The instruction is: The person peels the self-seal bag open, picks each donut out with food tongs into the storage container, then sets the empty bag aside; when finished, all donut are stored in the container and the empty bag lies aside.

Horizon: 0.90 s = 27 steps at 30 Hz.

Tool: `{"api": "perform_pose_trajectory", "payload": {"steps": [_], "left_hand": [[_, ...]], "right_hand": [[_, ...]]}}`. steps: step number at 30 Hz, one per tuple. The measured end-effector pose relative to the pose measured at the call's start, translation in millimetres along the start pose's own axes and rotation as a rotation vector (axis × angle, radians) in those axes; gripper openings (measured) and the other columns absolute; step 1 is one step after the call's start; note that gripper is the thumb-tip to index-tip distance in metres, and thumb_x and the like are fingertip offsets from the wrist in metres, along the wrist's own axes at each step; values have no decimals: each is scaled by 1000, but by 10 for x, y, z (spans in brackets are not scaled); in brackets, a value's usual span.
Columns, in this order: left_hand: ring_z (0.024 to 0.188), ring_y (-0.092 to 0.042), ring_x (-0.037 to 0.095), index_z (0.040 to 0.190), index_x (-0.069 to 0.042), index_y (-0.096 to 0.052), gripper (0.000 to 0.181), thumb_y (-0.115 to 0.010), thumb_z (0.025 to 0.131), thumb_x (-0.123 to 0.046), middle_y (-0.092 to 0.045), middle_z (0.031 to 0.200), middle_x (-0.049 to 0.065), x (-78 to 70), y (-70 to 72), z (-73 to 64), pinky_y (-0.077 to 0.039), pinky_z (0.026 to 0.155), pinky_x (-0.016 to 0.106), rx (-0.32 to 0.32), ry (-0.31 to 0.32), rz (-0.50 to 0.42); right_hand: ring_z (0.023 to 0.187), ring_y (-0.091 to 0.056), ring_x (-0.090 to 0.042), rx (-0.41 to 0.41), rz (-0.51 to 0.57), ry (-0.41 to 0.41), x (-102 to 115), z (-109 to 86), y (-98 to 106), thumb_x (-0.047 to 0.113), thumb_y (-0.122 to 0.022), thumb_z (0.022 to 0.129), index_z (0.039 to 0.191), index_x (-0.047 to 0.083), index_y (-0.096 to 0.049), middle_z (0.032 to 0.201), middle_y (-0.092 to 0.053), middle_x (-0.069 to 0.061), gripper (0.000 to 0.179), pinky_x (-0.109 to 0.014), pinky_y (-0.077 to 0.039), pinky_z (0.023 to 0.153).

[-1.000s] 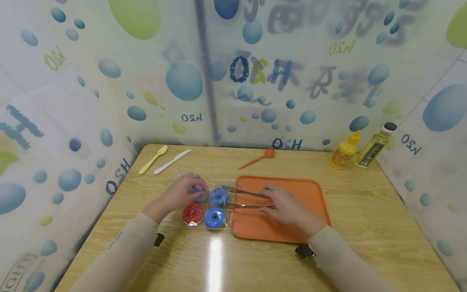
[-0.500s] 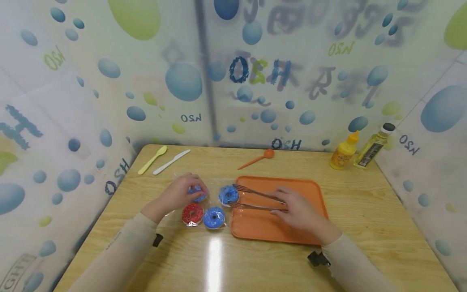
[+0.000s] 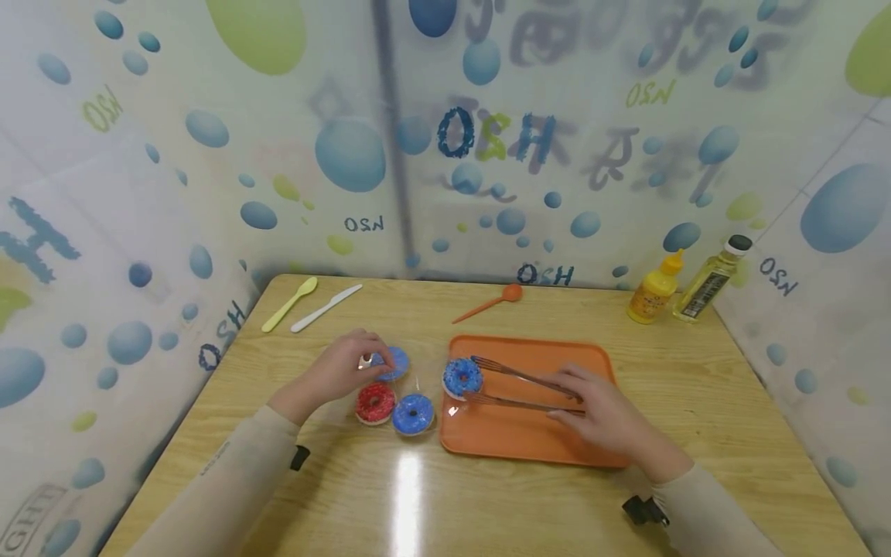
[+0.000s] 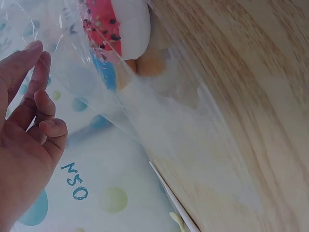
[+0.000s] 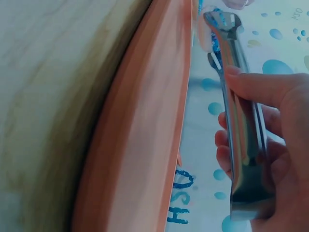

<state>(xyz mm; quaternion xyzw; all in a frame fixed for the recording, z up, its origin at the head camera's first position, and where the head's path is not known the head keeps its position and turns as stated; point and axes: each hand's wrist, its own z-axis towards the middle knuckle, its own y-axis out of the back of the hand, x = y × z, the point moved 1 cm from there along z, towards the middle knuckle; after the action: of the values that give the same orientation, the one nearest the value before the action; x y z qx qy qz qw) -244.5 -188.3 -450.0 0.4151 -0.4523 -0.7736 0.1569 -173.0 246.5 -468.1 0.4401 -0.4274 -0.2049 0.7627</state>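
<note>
My right hand grips metal tongs, their ends around a blue doughnut over the left side of the orange tray. In the right wrist view, the thumb presses along one arm of the tongs. Thumb and forefinger of my left hand pinch the edge of a clear plastic bag. By that hand lie a light-blue doughnut, partly behind the fingers, a red sprinkled doughnut and another blue doughnut, with the bag film about them.
At the back left of the wooden table lie a yellow spoon and a white knife. An orange spoon lies behind the tray. A yellow squeeze bottle and an oil bottle stand back right.
My right hand has moved right with the tongs, carrying the blue doughnut away from the others to over the tray. My left hand stays almost in place; the remaining doughnuts have shifted slightly right.
</note>
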Motion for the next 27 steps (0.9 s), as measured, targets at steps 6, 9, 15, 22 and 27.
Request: {"api": "perform_pose_trajectory", "payload": {"steps": [6,9,15,22,27], "left_hand": [[88,-59,26,92,-22,-76,6,-81,91,-18,-69,94,-11,-5,-5,15,-47,74,31,13,33,4],[89,-59,28,92,-22,-76,6,-80,91,-17,-69,94,-11,0,-10,32,-47,75,31,27,53,6],[88,-58,28,93,-18,-77,3,-80,92,-20,-69,94,-10,-3,5,37,-46,74,31,26,59,3],[85,-57,25,93,-21,-77,6,-80,91,-16,-70,92,-11,10,-3,23,-46,74,29,14,37,21],[83,-57,25,93,-18,-77,5,-81,91,-15,-68,90,-11,-4,-5,12,-45,73,29,12,32,14]], "right_hand": [[79,-54,-13,19,67,22,-2,-46,14,19,-84,88,132,17,-69,109,-63,-1,47,-25,-48,65],[81,-57,-15,18,91,43,-12,-70,13,18,-84,88,133,16,-68,112,-64,-1,48,-28,-51,66],[85,-61,-15,-8,69,38,-100,-185,70,18,-84,88,134,19,-67,118,-63,1,50,-31,-53,68],[91,-66,-16,-59,-50,-7,-306,-372,201,17,-88,83,129,16,-70,120,-65,3,49,-33,-56,72],[83,-60,-11,-95,-86,-26,-487,-492,329,14,-89,81,126,13,-71,112,-66,1,49,-27,-51,67]]}}
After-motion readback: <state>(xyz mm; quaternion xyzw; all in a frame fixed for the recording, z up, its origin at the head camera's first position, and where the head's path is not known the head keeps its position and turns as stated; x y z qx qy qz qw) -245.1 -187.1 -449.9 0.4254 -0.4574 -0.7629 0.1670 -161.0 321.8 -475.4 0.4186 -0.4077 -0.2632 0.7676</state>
